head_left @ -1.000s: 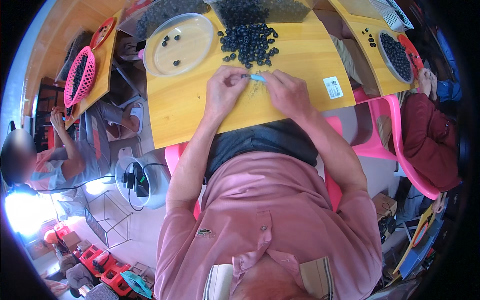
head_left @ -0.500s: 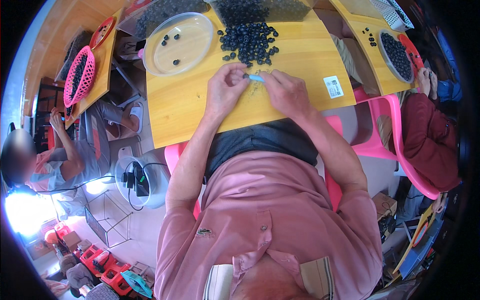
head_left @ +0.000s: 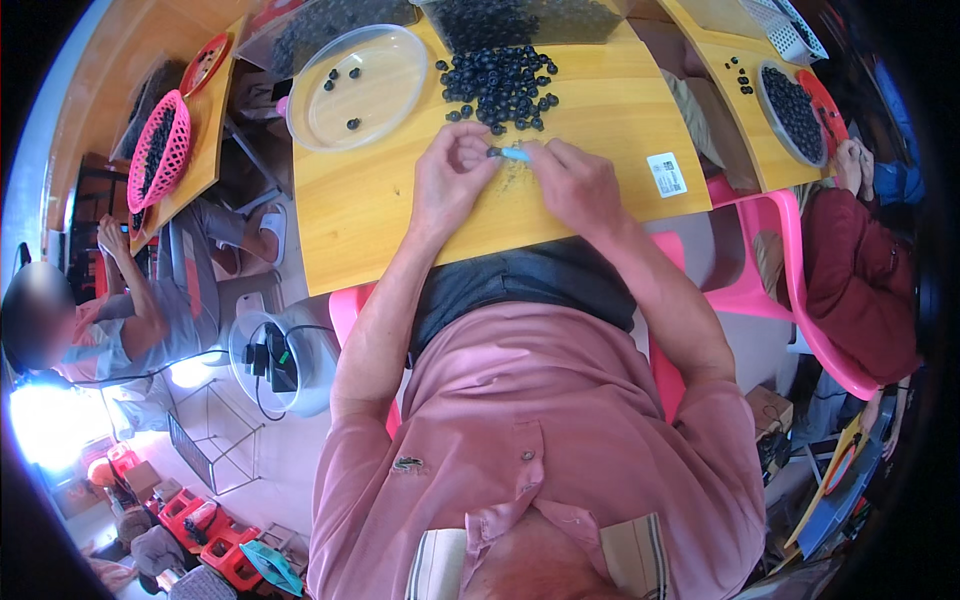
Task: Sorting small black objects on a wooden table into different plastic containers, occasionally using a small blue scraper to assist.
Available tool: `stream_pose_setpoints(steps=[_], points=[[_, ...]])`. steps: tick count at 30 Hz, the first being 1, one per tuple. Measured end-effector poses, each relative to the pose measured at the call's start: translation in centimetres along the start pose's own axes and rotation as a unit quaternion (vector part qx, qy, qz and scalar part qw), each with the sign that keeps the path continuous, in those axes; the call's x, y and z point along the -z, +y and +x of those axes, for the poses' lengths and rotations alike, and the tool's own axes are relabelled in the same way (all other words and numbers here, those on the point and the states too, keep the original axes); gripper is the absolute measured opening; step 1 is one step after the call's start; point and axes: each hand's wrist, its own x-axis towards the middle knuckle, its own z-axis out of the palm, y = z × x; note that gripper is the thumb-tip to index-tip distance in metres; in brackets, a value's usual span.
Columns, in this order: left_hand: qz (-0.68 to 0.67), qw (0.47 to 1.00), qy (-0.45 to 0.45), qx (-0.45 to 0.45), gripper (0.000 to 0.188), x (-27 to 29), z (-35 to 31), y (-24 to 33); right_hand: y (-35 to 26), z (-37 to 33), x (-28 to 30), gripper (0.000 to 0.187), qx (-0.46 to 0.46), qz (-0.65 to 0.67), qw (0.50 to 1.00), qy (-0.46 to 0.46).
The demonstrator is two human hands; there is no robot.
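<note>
My left hand (head_left: 453, 172) pinches a small dark round bead (head_left: 492, 152) between thumb and fingertips. Closed on a light-blue, pen-like tool (head_left: 516, 155), my right hand (head_left: 577, 185) holds its end against the bead; the tip itself is too small to make out. Dark crumbs (head_left: 513, 180) lie on the yellow table below the tool. Just beyond my fingers spreads a pile of dark round beads (head_left: 497, 85). A clear round tray (head_left: 390, 100) with a few of these beads stands left of the pile.
Clear boxes of dark beads (head_left: 520, 22) stand at the table's far edge. A white label (head_left: 666, 174) is on the right. A co-worker sits at each side table, near a pink basket (head_left: 180, 125) on the left and a bowl (head_left: 768, 105) on the right.
My hands stay in nearly the same place, the bead and blue tool still together. Finger positions and the tool's angle have shifted only slightly.
</note>
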Motion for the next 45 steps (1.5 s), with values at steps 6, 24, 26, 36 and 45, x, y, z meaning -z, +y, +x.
stream_pose_setpoints(steps=[6,24,26,36,45], points=[[0.027,1.000,0.000,-0.012,0.041,0.1,0.0,-0.2,0.0,-0.1,-0.3,0.020,0.027,-0.023,0.999,0.011],[-0.096,0.995,-0.010,0.002,0.039,0.0,0.0,0.5,0.5,-0.2,-0.6,0.021,-0.029,-0.012,0.999,-0.021],[-0.101,0.995,-0.012,0.002,0.040,0.2,0.1,0.3,0.2,0.0,-0.3,0.021,-0.027,-0.005,1.000,-0.007],[0.132,0.978,0.107,-0.125,0.018,3.5,1.5,1.7,0.2,0.0,0.1,0.017,-0.048,0.014,0.999,0.006],[0.372,0.882,0.163,-0.237,0.031,8.1,5.4,3.9,0.4,0.0,-0.3,0.017,-0.048,0.030,0.998,0.023]])
